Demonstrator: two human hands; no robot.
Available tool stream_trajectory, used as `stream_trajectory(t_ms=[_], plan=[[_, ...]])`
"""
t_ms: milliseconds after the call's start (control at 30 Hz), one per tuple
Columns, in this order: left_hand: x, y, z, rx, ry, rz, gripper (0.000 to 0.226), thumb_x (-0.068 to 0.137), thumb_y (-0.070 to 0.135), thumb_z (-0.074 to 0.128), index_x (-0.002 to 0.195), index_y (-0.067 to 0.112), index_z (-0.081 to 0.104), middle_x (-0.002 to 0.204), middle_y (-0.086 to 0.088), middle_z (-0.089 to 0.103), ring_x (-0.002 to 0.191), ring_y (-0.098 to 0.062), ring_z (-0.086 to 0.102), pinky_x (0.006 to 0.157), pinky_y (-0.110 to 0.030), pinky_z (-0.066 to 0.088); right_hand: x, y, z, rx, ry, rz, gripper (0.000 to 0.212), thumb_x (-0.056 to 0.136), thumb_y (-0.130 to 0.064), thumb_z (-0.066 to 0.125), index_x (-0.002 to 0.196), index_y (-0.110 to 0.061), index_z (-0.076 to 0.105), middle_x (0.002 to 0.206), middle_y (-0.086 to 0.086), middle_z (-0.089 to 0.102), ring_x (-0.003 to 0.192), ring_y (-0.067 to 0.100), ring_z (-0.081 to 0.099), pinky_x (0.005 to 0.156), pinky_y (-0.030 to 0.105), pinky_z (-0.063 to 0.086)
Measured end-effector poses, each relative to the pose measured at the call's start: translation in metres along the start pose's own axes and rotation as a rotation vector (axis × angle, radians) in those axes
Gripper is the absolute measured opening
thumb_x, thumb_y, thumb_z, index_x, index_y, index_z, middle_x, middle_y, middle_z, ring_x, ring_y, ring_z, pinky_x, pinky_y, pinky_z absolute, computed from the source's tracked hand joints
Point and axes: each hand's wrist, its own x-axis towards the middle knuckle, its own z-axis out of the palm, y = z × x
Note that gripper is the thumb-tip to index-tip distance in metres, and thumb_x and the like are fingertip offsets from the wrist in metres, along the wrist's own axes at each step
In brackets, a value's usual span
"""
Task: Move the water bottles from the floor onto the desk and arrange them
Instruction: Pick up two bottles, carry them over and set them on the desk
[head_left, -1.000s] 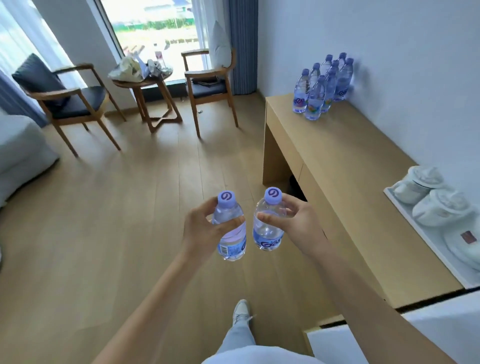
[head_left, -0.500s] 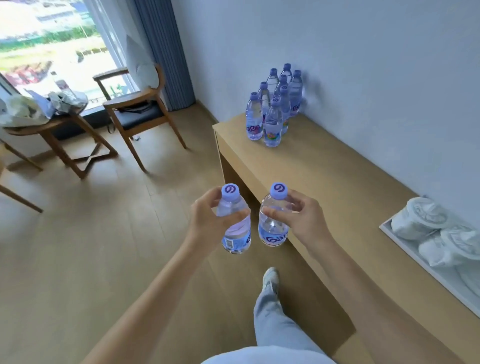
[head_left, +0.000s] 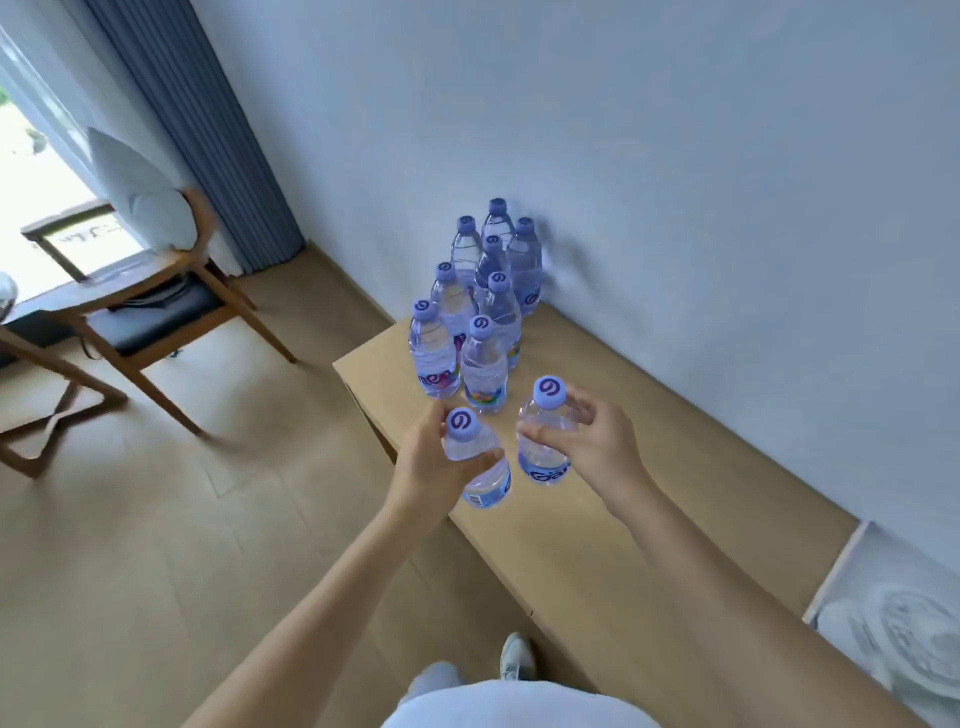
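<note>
Both held bottles have moved over the desk (head_left: 597, 530) now. The left hand (head_left: 431, 467) grips one water bottle (head_left: 475, 462), the right hand (head_left: 597, 447) grips another (head_left: 543, 436), just before the standing bottles (head_left: 483, 312) near the desk's end.

1. The bases of the rear bottles (head_left: 496, 228) in the cluster are hidden by those in front.
2. The tray (head_left: 852, 566) is cut off by the right edge; its white contents are blurred.
3. The chair (head_left: 156, 317) is smeared by motion.
4. Part of the left-held bottle (head_left: 480, 467) is covered by fingers (head_left: 485, 458).
</note>
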Motion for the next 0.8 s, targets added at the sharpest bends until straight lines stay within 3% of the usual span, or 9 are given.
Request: stream_trajectory(t_ms=[100,233,367,500,633,700,800], plan=[[0.036,-0.012,0.010,-0.002,-0.058,-0.011,0.042,0.068,-0.009,0.077,0.075,0.019,0.046,0.064,0.022,0.060,0.057,0.011,0.053,0.052,-0.002,0.039,0.038,0.002,-0.001,-0.040,0.062,0.042,0.060,0.063,-0.026,0.090,0.117,-0.022,0.067,0.113,-0.009,0.070,0.109,0.006,0.062,0.097,0.029,0.049],[0.074,-0.024,0.022,0.040,-0.086,-0.057,0.045,0.063,0.004,0.085,0.076,0.024,0.046,0.068,0.014,0.054,0.059,0.010,0.048,0.056,-0.003,0.038,0.074,0.012,0.001,-0.078,0.133,0.084,0.056,0.061,-0.023,0.091,0.112,-0.022,0.065,0.107,-0.008,0.071,0.102,0.009,0.065,0.096,0.035,0.051],[0.097,-0.037,0.031,0.075,-0.149,-0.084,0.042,0.057,0.021,0.082,0.072,0.029,0.044,0.067,0.022,0.056,0.059,0.006,0.048,0.055,-0.007,0.039,0.094,0.024,0.005,-0.091,0.163,0.136,0.058,0.061,-0.023,0.091,0.112,-0.022,0.064,0.106,-0.009,0.069,0.100,0.008,0.064,0.092,0.028,0.050],[0.106,-0.045,0.037,0.141,-0.230,-0.057,0.042,0.058,0.026,0.082,0.077,0.027,0.044,0.078,0.008,0.056,0.068,-0.008,0.049,0.063,-0.025,0.043,0.097,0.036,0.010,-0.064,0.209,0.180,0.056,0.061,-0.023,0.091,0.110,-0.025,0.063,0.102,-0.014,0.069,0.097,0.003,0.064,0.086,0.020,0.048],[0.109,-0.045,0.034,0.216,-0.291,0.009,0.046,0.060,0.025,0.082,0.082,0.034,0.042,0.085,0.012,0.054,0.077,-0.002,0.050,0.063,-0.010,0.038,0.099,0.040,0.010,-0.058,0.211,0.176,0.054,0.061,-0.023,0.091,0.106,-0.029,0.062,0.096,-0.021,0.067,0.087,-0.019,0.058,0.075,0.005,0.043],[0.110,-0.044,0.033,0.224,-0.314,0.025,0.046,0.062,0.023,0.083,0.085,0.032,0.043,0.089,0.010,0.054,0.081,-0.001,0.050,0.065,-0.008,0.038,0.099,0.040,0.010,-0.068,0.212,0.180,0.055,0.061,-0.023,0.091,0.108,-0.027,0.061,0.096,-0.020,0.066,0.088,-0.014,0.060,0.072,0.003,0.043],[0.111,-0.041,0.031,0.231,-0.349,-0.001,0.045,0.065,0.022,0.084,0.095,0.025,0.050,0.094,0.006,0.057,0.082,-0.003,0.053,0.065,-0.006,0.040,0.099,0.037,0.008,-0.087,0.176,0.206,0.071,0.063,-0.023,0.090,0.124,-0.026,0.055,0.111,-0.013,0.062,0.104,0.004,0.058,0.085,0.014,0.042]])
